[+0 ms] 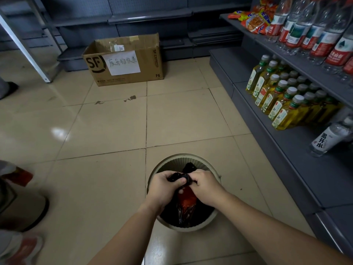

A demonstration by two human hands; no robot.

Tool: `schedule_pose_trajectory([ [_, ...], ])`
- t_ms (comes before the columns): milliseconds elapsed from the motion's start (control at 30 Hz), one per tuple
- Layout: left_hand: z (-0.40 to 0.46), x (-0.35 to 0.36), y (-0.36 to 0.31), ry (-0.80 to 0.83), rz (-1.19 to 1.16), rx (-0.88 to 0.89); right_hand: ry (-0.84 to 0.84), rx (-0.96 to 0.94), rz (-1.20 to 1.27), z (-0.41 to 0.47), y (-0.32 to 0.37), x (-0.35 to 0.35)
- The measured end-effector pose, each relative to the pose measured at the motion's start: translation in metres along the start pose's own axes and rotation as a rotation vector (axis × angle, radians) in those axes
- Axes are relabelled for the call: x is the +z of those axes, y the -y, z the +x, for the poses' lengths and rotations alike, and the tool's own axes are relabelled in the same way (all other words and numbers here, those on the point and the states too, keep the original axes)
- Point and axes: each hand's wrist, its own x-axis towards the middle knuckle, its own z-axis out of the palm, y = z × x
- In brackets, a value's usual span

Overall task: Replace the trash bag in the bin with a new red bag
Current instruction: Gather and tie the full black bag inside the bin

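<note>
A round beige bin (172,159) with a ribbed inner wall stands on the tiled floor in front of me. Inside it sits a dark, see-through trash bag (186,211) with something red showing through the plastic. My left hand (162,186) and my right hand (205,185) are both over the bin, side by side. Each grips the gathered black top of the bag, bunched between them. No new red bag can be told apart in view.
A cardboard box (124,60) with a handwritten paper label stands on the floor ahead. Grey shelves (286,169) on the right hold bottles (277,100) of yellow drink and water. Another person's shoes (23,245) are at the left edge.
</note>
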Motion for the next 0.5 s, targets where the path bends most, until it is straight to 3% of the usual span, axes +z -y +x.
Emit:
schedule_pose_trajectory([
  [200,0.007,0.004,0.004,-0.152,-0.042,-0.065,-0.019,0.176,0.134,-0.010,-0.002,0.002],
  [500,0.008,0.004,0.001,-0.078,-0.183,-0.207,-0.163,-0.109,-0.050,-0.007,-0.012,0.011],
])
